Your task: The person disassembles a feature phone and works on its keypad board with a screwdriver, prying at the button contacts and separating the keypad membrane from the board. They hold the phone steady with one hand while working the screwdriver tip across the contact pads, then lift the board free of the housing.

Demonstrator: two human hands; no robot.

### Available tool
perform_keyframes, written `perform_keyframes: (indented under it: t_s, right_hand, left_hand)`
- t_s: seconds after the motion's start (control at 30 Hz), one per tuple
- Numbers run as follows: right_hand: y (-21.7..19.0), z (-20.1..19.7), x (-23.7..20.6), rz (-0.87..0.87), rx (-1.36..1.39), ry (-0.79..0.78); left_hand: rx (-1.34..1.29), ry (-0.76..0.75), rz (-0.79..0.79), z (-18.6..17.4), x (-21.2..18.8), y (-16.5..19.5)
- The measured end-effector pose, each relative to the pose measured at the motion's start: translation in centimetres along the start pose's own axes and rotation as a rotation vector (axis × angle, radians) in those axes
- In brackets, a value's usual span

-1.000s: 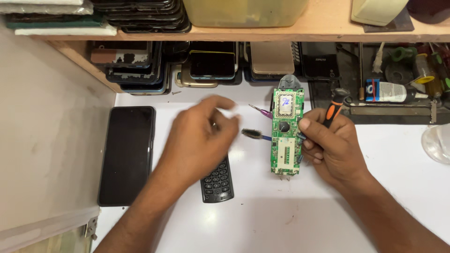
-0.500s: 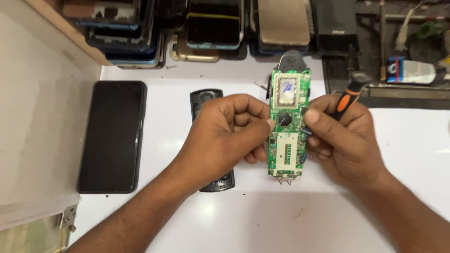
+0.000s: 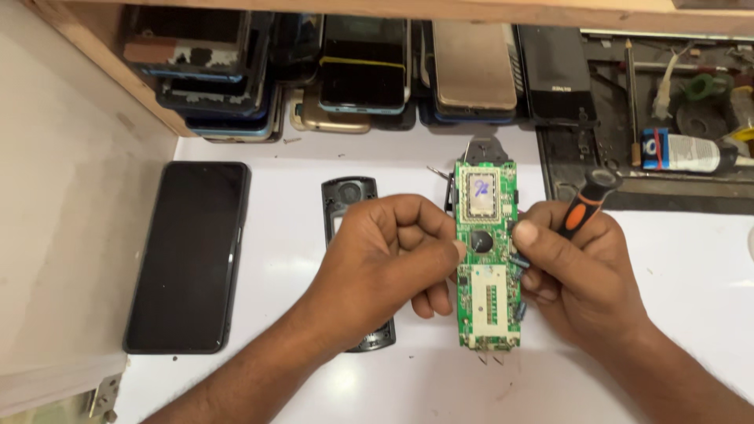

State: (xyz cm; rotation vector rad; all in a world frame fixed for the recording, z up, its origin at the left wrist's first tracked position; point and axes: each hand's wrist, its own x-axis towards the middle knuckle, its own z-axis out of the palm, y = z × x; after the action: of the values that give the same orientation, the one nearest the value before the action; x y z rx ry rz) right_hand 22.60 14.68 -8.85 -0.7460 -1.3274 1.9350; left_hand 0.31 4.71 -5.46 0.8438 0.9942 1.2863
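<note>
Holding a green board (image 3: pixel 487 267) flat on the white bench (image 3: pixel 691 283), one hand on each long edge. Board sits mid-bench, long axis running away from the person, pale shielded square at the far end, black round part below it, a gridded pad lower down, bare leads sticking out the near end.

Left hand (image 3: pixel 385 263): fingers curled, thumb and forefinger pinched together against the board's left edge beside the round part. Can't tell if something small is in that pinch.

Right hand (image 3: pixel 577 275): clamped on a screwdriver (image 3: pixel 587 206) with orange-and-black handle, thumb pressing the board's right edge. Tip hidden behind the hand.

To do this well, my read: keep the board pinned flat from both sides, grip edges only, stay off the small blue parts on the right edge, watch the near leads so they don't bend.

Under the left wrist lies a black casing (image 3: pixel 345 206), mostly covered. Further left, a dark phone (image 3: pixel 188 255), face up, well apart.

Containers:
- wooden shelf (image 3: pixel 118 78) at the back: phones (image 3: pixel 369 71) stacked and leaning, some with cracked glass.
- dark tray (image 3: pixel 691 196) at right: a small bottle (image 3: pixel 683 151) lying down, a thin rod, odd tools; rest too cluttered to tell.
</note>
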Motion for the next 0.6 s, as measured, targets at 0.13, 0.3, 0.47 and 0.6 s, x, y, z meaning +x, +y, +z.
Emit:
perform_keyframes:
  t_s: [0.13, 0.3, 0.47, 0.6]
  right_hand:
    - [0.2, -0.3, 0.3, 0.032, 0.012, 0.008]
    - [0.4, -0.4, 0.3, 0.037, 0.006, 0.023]
    - [0.8, 0.0, -0.2, -0.092, -0.181, 0.04]
    - [1.0, 0.3, -0.6, -0.159, -0.349, 0.069]
  left_hand:
    - [0.0, -0.004, -0.023, -0.2, 0.3, 0.0]
    - [0.023, 0.047, -0.05, 0.0, 0.4, -0.3]
    - [0.145, 0.129, -0.021, 0.7, 0.2, -0.2]
    - [0.182, 0.156, -0.061, 1.1, 0.2, 0.3]
